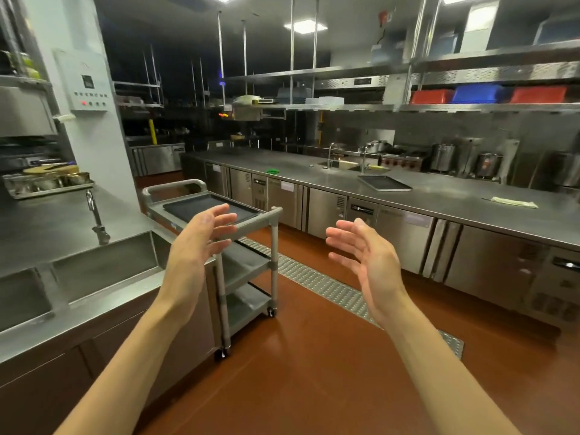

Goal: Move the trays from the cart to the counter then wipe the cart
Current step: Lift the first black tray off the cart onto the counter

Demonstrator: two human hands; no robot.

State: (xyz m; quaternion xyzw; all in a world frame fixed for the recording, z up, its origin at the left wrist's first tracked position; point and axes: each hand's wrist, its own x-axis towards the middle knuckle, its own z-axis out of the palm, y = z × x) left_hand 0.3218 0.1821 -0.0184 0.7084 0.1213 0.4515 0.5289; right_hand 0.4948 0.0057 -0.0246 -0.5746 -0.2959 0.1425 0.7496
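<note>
Plainly, the dark tray [208, 205] lies flat on the top shelf of the cart [248, 268], just beyond the person's fingertips and a little to the left of centre. Its long axis runs from near-right to far-left, following the cart's top, so its near-right corner points toward the hands. The left hand [196, 240] is the nearer one: its spread fingers overlap the tray's near edge in this view, though whether they touch it cannot be told. The right hand [365, 262] hangs well apart from the cart, out over the red floor [314, 372], palm turned inward. Both hands are empty, fingers loose and splayed. A second tray [383, 182] already sits on the long counter [439, 199] to the right, near the sink taps [331, 155], so the job looks partly done. The coming grasp likely needs the right hand to swing left to the tray's near-right end while the left takes the opposite side. The cart's lower shelves look bare.
</note>
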